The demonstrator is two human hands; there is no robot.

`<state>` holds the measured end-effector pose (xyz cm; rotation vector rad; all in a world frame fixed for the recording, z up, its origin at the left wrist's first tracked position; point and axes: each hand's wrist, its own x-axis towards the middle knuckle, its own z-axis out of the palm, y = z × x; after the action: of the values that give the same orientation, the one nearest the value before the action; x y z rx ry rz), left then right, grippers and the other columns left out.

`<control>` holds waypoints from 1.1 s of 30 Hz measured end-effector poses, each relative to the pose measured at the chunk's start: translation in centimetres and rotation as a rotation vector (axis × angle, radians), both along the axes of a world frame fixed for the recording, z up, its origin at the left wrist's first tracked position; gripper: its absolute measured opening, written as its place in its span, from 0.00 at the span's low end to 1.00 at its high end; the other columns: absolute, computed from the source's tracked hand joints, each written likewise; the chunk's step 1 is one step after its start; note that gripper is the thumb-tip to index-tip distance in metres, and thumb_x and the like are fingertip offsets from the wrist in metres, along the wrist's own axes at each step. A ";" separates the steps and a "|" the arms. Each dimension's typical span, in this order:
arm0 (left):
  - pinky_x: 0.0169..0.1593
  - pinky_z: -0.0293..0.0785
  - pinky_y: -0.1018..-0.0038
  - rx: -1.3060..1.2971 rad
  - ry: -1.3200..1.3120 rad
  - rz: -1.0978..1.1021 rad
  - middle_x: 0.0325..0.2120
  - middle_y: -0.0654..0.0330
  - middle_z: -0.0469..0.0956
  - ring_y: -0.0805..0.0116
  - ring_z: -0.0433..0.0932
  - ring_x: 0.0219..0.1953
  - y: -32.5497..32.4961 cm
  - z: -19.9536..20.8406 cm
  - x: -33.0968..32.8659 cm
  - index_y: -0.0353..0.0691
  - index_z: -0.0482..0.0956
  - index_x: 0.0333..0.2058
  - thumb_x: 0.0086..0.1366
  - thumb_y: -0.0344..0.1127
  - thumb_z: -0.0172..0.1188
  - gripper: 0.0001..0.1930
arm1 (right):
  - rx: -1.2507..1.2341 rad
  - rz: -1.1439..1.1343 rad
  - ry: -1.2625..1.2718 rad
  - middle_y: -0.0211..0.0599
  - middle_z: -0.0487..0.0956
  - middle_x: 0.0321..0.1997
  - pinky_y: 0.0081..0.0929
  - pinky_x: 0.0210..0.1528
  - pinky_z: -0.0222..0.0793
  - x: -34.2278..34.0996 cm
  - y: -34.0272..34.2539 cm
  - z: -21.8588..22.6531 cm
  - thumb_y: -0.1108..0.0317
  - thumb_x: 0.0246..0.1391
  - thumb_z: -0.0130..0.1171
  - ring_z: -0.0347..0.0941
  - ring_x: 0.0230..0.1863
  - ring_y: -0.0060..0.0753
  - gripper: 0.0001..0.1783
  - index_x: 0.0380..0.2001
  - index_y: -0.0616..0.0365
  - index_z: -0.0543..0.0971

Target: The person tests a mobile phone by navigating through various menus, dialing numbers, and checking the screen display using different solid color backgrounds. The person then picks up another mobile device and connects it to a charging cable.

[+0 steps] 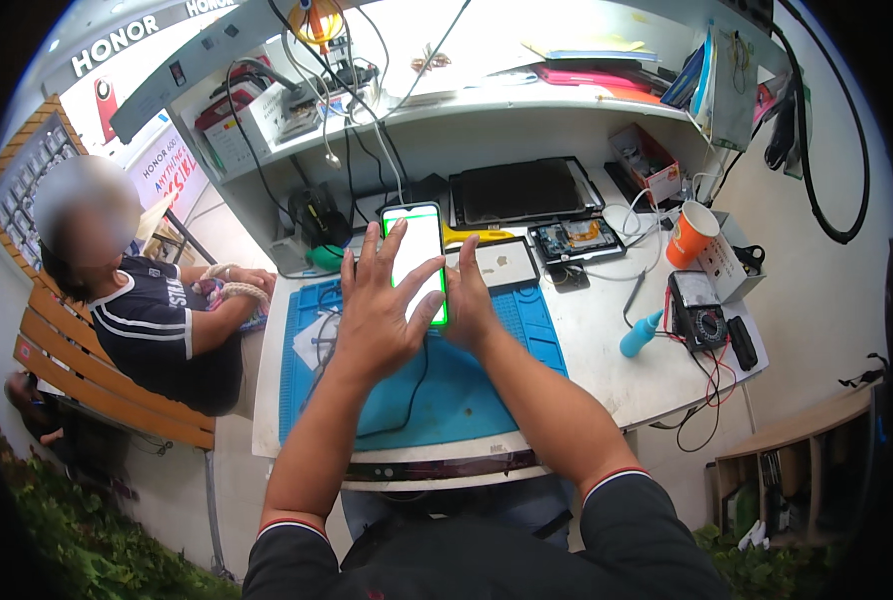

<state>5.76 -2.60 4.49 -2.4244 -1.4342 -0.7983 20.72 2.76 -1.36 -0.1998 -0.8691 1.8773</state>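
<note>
A smartphone [414, 245] with a lit white screen and green bands along its edges is held upright above the blue work mat [467, 400]. My right hand [471, 300] grips it along the right side, thumb up, with the other fingers hidden behind it. Across the screen lies my left hand [385, 305], its fingers spread and holding nothing; the fingertips are over or on the glass, and I cannot tell which ones touch. A white cable [395, 170] runs down toward the top of the phone. A dark cable [414, 395] curves over the mat below my hands.
Behind the phone lie a dark tablet-like panel [522, 192], an opened device [579, 240] and a yellow tool [472, 236]. To the right stand an orange cup [692, 236], a blue bottle [642, 335] and a multimeter [700, 312]. A person [167, 310] sits at the left beyond the desk.
</note>
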 end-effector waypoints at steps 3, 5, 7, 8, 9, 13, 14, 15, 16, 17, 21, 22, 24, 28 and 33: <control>0.80 0.36 0.35 0.011 -0.001 -0.004 0.81 0.52 0.53 0.43 0.44 0.83 0.8 0.3 -0.2 0.63 0.83 0.65 0.80 0.63 0.50 0.25 | -0.037 0.026 0.014 0.45 0.70 0.77 0.43 0.75 0.69 0.0 0.0 -0.2 0.15 0.65 0.29 0.70 0.76 0.44 0.60 0.80 0.54 0.59; 0.80 0.35 0.36 0.027 -0.018 -0.009 0.80 0.52 0.53 0.43 0.45 0.83 1.4 0.8 -0.1 0.63 0.83 0.65 0.80 0.63 0.49 0.25 | -0.035 0.001 0.004 0.44 0.70 0.77 0.43 0.76 0.69 -0.1 0.2 -0.4 0.15 0.65 0.29 0.70 0.76 0.44 0.60 0.80 0.53 0.58; 0.80 0.35 0.37 0.041 -0.034 -0.015 0.81 0.52 0.53 0.43 0.45 0.83 1.9 1.1 -0.1 0.63 0.83 0.65 0.81 0.62 0.48 0.25 | -0.015 0.007 -0.002 0.44 0.70 0.77 0.44 0.71 0.74 -0.2 0.1 -0.4 0.14 0.65 0.29 0.72 0.75 0.43 0.60 0.80 0.52 0.58; 0.80 0.36 0.37 0.054 -0.032 -0.014 0.80 0.52 0.54 0.43 0.45 0.83 2.3 1.4 -0.1 0.62 0.83 0.64 0.80 0.60 0.50 0.24 | -0.004 0.008 -0.006 0.44 0.71 0.76 0.45 0.68 0.77 -0.2 0.1 -0.3 0.14 0.64 0.29 0.73 0.73 0.44 0.60 0.80 0.52 0.58; 0.80 0.36 0.37 0.062 -0.030 -0.010 0.80 0.53 0.54 0.43 0.46 0.83 2.7 1.6 -0.2 0.61 0.83 0.64 0.80 0.58 0.51 0.23 | 0.001 0.013 -0.011 0.44 0.71 0.76 0.46 0.65 0.81 -0.3 0.0 -0.2 0.13 0.64 0.29 0.75 0.72 0.44 0.61 0.80 0.52 0.58; 0.81 0.36 0.38 0.076 -0.041 -0.027 0.80 0.54 0.55 0.44 0.46 0.83 4.1 2.4 -0.6 0.61 0.83 0.64 0.80 0.56 0.52 0.21 | -0.010 0.025 -0.091 0.46 0.82 0.61 0.47 0.40 0.91 -0.1 -0.3 0.2 0.10 0.59 0.30 0.87 0.54 0.45 0.64 0.75 0.54 0.65; 0.81 0.36 0.39 0.074 -0.042 -0.029 0.80 0.54 0.55 0.45 0.46 0.83 4.2 2.6 -0.6 0.62 0.83 0.64 0.80 0.55 0.52 0.21 | -0.019 0.043 -0.086 0.46 0.83 0.59 0.46 0.39 0.91 -0.1 -0.3 0.1 0.09 0.58 0.29 0.87 0.53 0.44 0.64 0.74 0.55 0.67; 0.81 0.35 0.40 0.062 -0.046 -0.032 0.80 0.54 0.55 0.45 0.46 0.83 4.4 2.8 -0.7 0.62 0.83 0.65 0.81 0.56 0.51 0.22 | -0.026 0.060 -0.080 0.46 0.84 0.57 0.46 0.39 0.91 0.0 -0.1 0.0 0.09 0.58 0.29 0.88 0.51 0.44 0.64 0.73 0.55 0.68; 0.81 0.35 0.40 0.051 -0.049 -0.035 0.80 0.53 0.54 0.45 0.46 0.83 4.6 3.0 -0.8 0.62 0.82 0.66 0.81 0.57 0.50 0.23 | -0.033 0.077 -0.073 0.46 0.85 0.55 0.46 0.39 0.91 0.0 0.0 -0.1 0.09 0.58 0.29 0.88 0.50 0.44 0.64 0.72 0.55 0.69; 0.81 0.34 0.41 0.040 -0.053 -0.037 0.81 0.52 0.54 0.45 0.46 0.83 4.7 3.2 -0.9 0.62 0.82 0.67 0.82 0.58 0.48 0.24 | -0.032 0.069 -0.080 0.46 0.85 0.55 0.45 0.39 0.91 0.0 0.0 -0.1 0.09 0.58 0.29 0.88 0.50 0.44 0.64 0.71 0.56 0.70; 0.81 0.34 0.42 0.045 -0.063 -0.030 0.80 0.52 0.54 0.45 0.45 0.83 4.1 3.9 -0.8 0.62 0.81 0.67 0.82 0.58 0.48 0.24 | -0.040 0.052 -0.095 0.46 0.85 0.55 0.44 0.38 0.90 0.1 -0.2 0.1 0.08 0.57 0.28 0.88 0.50 0.43 0.65 0.71 0.56 0.71; 0.81 0.34 0.42 0.042 -0.056 -0.033 0.80 0.52 0.54 0.45 0.45 0.83 4.0 3.8 -0.8 0.62 0.81 0.67 0.82 0.58 0.48 0.24 | -0.039 0.054 -0.094 0.46 0.85 0.55 0.45 0.38 0.90 0.1 -0.3 0.1 0.08 0.57 0.29 0.88 0.50 0.43 0.65 0.71 0.56 0.70; 0.81 0.34 0.41 0.037 -0.045 -0.041 0.80 0.52 0.54 0.45 0.45 0.83 4.0 3.5 -0.8 0.62 0.81 0.67 0.82 0.59 0.48 0.24 | -0.041 0.045 -0.098 0.46 0.85 0.57 0.45 0.38 0.90 0.0 -0.3 0.2 0.08 0.57 0.29 0.88 0.50 0.43 0.65 0.73 0.55 0.69; 0.81 0.34 0.40 0.028 -0.022 -0.053 0.80 0.51 0.54 0.44 0.45 0.83 3.7 2.6 -0.9 0.63 0.82 0.67 0.81 0.59 0.49 0.24 | -0.013 0.047 -0.103 0.46 0.81 0.63 0.46 0.43 0.90 0.2 -0.6 0.5 0.10 0.59 0.29 0.86 0.56 0.44 0.64 0.76 0.55 0.65; 0.80 0.35 0.39 0.004 0.030 -0.102 0.80 0.52 0.55 0.43 0.46 0.83 2.5 1.2 -0.8 0.64 0.83 0.66 0.80 0.59 0.51 0.23 | -0.031 -0.018 0.004 0.44 0.73 0.73 0.43 0.65 0.80 -0.1 0.0 -0.2 0.15 0.65 0.31 0.77 0.70 0.43 0.59 0.78 0.54 0.62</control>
<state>4.95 -0.12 5.68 -2.5130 -1.3064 -0.7824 20.60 2.81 -1.53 -0.2220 -0.8330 1.8751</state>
